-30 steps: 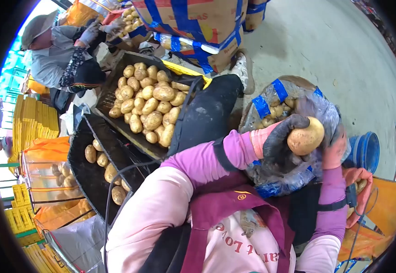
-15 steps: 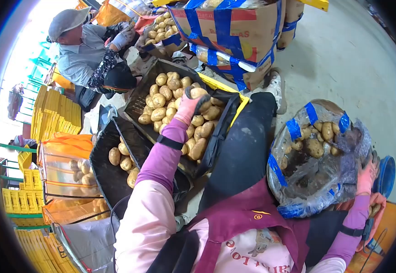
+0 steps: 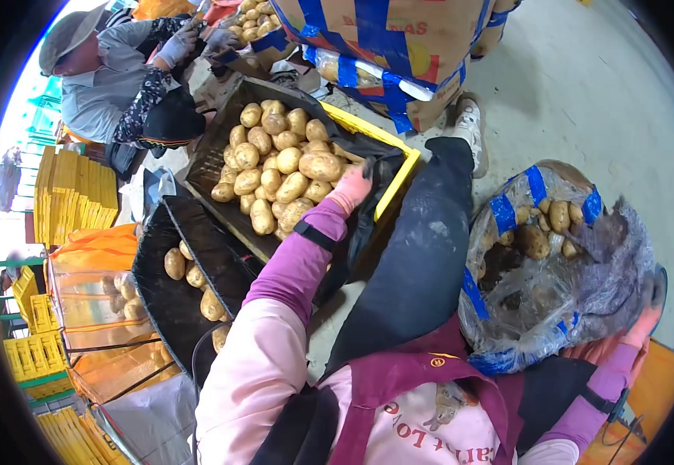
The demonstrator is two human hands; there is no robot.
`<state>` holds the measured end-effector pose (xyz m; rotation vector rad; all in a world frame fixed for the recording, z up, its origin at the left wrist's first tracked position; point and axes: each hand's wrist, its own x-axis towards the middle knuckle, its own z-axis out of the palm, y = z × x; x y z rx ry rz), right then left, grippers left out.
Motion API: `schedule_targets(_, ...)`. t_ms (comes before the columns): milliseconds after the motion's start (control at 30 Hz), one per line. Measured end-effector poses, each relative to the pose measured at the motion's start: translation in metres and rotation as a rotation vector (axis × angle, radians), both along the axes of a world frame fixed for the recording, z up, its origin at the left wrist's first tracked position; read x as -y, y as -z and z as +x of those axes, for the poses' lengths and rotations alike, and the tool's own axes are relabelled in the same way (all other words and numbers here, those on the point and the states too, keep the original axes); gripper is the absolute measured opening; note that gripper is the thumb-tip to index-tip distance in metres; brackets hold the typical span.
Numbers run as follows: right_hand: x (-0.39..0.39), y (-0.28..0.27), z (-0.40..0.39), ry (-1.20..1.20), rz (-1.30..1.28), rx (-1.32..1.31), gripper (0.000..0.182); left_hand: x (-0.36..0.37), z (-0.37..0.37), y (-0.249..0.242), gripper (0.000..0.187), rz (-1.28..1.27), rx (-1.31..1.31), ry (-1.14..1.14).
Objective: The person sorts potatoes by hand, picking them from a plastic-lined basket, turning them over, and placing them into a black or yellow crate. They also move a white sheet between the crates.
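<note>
My left hand (image 3: 355,186), in a pink and dark glove, is closed on the black liner (image 3: 383,174) at the right side of a crate (image 3: 412,167). Potatoes (image 3: 292,186) are heaped in that crate, directly beside the hand. At the far right, my right hand (image 3: 645,314), also gloved, is at the outer edge of a crumpled plastic liner (image 3: 624,256). Its fingers are dark and blurred, so their grip is unclear. The liner belongs to a round sack (image 3: 472,294) with blue tape and a few potatoes (image 3: 534,242) inside.
A black container (image 3: 155,267) with several potatoes stands left of the crate. Taped cardboard boxes (image 3: 430,46) rise at the top. Another person (image 3: 112,85) in a cap sits at the upper left, near yellow crates (image 3: 77,194) and orange mesh bags (image 3: 93,256).
My left hand has let go of a potato and moved right onto the black liner. My right hand has shifted outward and lower. The view has shifted, and the crate's yellow edge shows more.
</note>
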<state>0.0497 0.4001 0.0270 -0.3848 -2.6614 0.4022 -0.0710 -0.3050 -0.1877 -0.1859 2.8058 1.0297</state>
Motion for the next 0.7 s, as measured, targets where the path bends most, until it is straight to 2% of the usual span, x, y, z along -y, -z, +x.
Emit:
schedule_targets(33, -0.004, -0.011, 0.003, 0.006, -0.343, -0.11, 0.045, -0.008, -0.003, -0.009, 0.037, 0.17, -0.132, -0.12)
schedule_targets(67, -0.007, -0.018, 0.006, 0.009, -0.688, -0.23, 0.043, 0.006, -0.018, 0.016, 0.049, 0.089, -0.095, 0.015)
schedule_targets(100, -0.01, -0.021, 0.011, 0.015, -0.682, -0.242, 0.043, -0.005, -0.021, 0.009, 0.053, 0.132, -0.155, -0.02)
schedule_targets(200, -0.029, -0.007, 0.023, 0.115, -1.109, -0.466, 0.045, -0.056, -0.019, 0.006, 0.069, 0.129, -0.238, -0.034)
schedule_targets(233, -0.074, 0.009, 0.027, 0.104, -1.202, -0.38, 0.043, -0.078, -0.016, -0.013, 0.061, 0.151, -0.008, -0.025)
schedule_targets(267, -0.113, 0.032, 0.03, 0.039, -1.173, -0.374, 0.045, -0.085, -0.004, -0.029, 0.061, 0.161, -0.011, -0.014)
schedule_targets(333, -0.157, 0.056, 0.027, -0.148, -1.566, -0.391, 0.046, -0.087, 0.009, -0.043, 0.051, 0.561, -0.067, -0.121)
schedule_targets(367, -0.109, 0.034, 0.024, -0.093, -1.239, -0.39, 0.048, -0.077, -0.008, 0.048, 0.043, 0.6, -0.323, -0.068)
schedule_targets(433, -0.013, -0.014, 0.019, 0.061, -0.613, -0.321, 0.048, -0.095, 0.01, -0.088, 0.038, 0.639, -0.42, -0.026)
schedule_targets(467, 0.002, -0.016, 0.018, 0.067, -0.412, -0.3, 0.046, -0.095, -0.001, -0.087, 0.033, 0.631, -0.302, -0.16)
schedule_targets(500, 0.04, -0.027, 0.014, 0.112, -0.392, -0.271, 0.041, -0.116, -0.006, -0.13, 0.028, 0.673, -0.409, -0.13)
schedule_targets(533, 0.064, -0.031, 0.009, 0.02, -0.228, -0.177, 0.038, -0.151, 0.003, -0.199, 0.026, 0.591, -0.644, 0.059)
schedule_targets(567, 0.096, -0.031, 0.004, -0.067, -0.39, -0.106, 0.031, -0.169, -0.006, -0.217, 0.026, 0.78, -0.544, 0.131)
schedule_targets(600, 0.117, -0.022, -0.001, -0.176, -0.351, -0.041, 0.027, -0.194, -0.008, -0.23, 0.028, 0.925, -0.482, 0.19)
schedule_targets(633, 0.153, -0.028, -0.007, -0.123, -0.585, 0.213, 0.025, -0.216, -0.001, -0.243, 0.028, 0.724, -0.496, 0.201)
schedule_targets(667, 0.17, -0.007, -0.012, -0.206, -0.399, 0.193, 0.024, -0.24, 0.002, -0.243, 0.03, 0.76, -0.475, 0.289)
schedule_targets(700, 0.187, 0.008, -0.016, -0.27, -0.399, 0.285, 0.025, -0.258, 0.014, -0.25, 0.03, 0.702, -0.502, 0.326)
